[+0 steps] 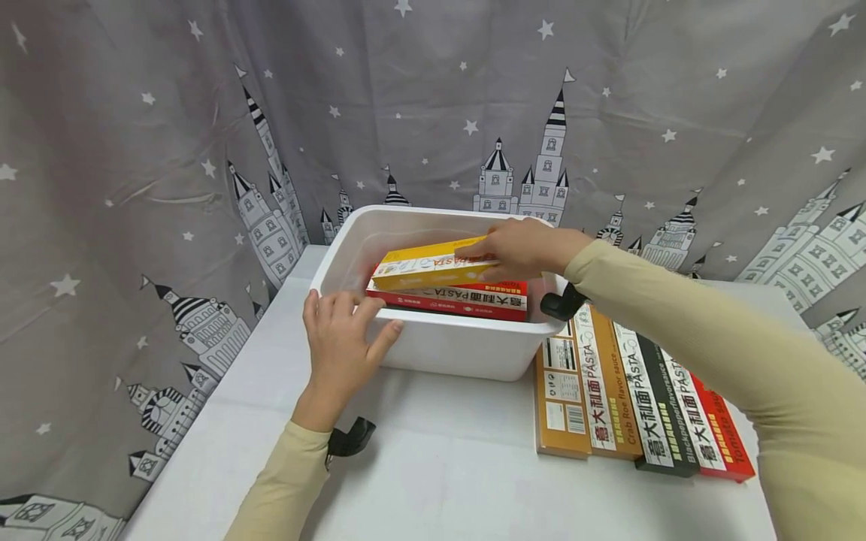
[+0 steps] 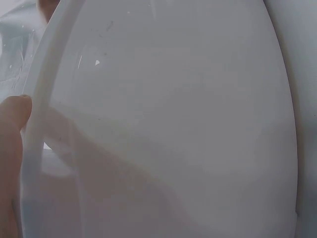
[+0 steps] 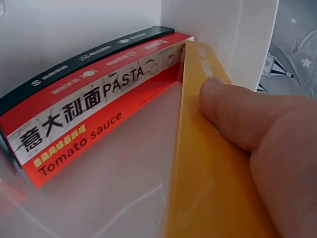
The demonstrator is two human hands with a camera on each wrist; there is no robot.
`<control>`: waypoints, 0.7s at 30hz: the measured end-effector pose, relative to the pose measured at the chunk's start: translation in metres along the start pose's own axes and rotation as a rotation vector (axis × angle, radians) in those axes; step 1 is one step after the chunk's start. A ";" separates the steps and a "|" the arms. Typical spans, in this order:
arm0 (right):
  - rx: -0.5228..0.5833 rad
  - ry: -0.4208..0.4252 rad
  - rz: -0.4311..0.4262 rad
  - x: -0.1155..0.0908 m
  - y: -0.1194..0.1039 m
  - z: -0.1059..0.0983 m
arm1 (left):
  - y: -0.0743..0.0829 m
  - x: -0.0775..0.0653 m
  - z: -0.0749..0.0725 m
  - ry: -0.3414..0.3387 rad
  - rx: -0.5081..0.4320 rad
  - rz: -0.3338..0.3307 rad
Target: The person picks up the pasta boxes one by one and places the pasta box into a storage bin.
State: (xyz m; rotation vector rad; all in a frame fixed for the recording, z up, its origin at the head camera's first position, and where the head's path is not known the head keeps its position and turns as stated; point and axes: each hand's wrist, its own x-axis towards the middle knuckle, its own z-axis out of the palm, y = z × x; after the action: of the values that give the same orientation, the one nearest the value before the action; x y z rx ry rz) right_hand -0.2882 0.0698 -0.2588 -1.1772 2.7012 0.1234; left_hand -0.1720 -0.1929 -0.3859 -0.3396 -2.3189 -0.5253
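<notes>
A white plastic bin (image 1: pixel 446 346) stands on the table. At its near left corner my left hand (image 1: pixel 341 338) grips the rim, with fingers bent over the edge; their tips are hidden inside. In the left wrist view the thumb (image 2: pixel 17 114) lies at the rim beside the white wall. My right hand (image 1: pixel 524 248) reaches into the bin and holds a yellow pasta box (image 1: pixel 426 263), pinching it near its right end. In the right wrist view the thumb presses on its side. A red tomato sauce pasta box (image 3: pixel 99 109) stands on edge inside, against a dark green box (image 3: pixel 74 64).
Right of the bin, several pasta boxes lie side by side: two orange ones (image 1: pixel 616 398), a black pepper one (image 1: pixel 666 421) and a red tomato one (image 1: pixel 717 428). A grey curtain (image 1: pixel 419 98) with castles and stars hangs behind the white table (image 1: pixel 440 466).
</notes>
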 end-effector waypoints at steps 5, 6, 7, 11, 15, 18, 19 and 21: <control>0.015 -0.013 0.001 0.011 -0.003 0.001 | 0.001 0.000 -0.001 0.001 -0.004 0.000; 0.021 -0.013 0.001 0.013 -0.003 0.002 | 0.001 0.000 -0.001 0.001 -0.004 -0.002; 0.024 -0.011 0.000 0.014 -0.002 0.003 | 0.001 0.000 -0.001 -0.002 -0.006 -0.004; 0.025 -0.004 -0.001 0.018 0.001 0.007 | 0.003 0.001 0.001 -0.019 -0.010 -0.012; 0.028 -0.001 0.008 0.021 0.004 0.011 | 0.004 0.001 0.001 -0.028 -0.008 -0.010; 0.034 0.000 0.012 0.024 0.005 0.013 | 0.003 0.001 0.000 -0.021 -0.002 -0.006; 0.041 0.000 0.014 0.025 0.006 0.013 | 0.002 0.001 0.000 -0.018 0.000 -0.006; 0.045 0.003 0.012 0.028 0.006 0.014 | 0.000 0.001 0.000 -0.011 0.001 -0.007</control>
State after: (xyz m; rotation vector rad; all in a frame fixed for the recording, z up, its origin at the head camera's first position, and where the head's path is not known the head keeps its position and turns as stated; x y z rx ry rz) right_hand -0.3094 0.0559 -0.2788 -1.1489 2.6992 0.0628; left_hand -0.1723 -0.1925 -0.3853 -0.3345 -2.3316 -0.5269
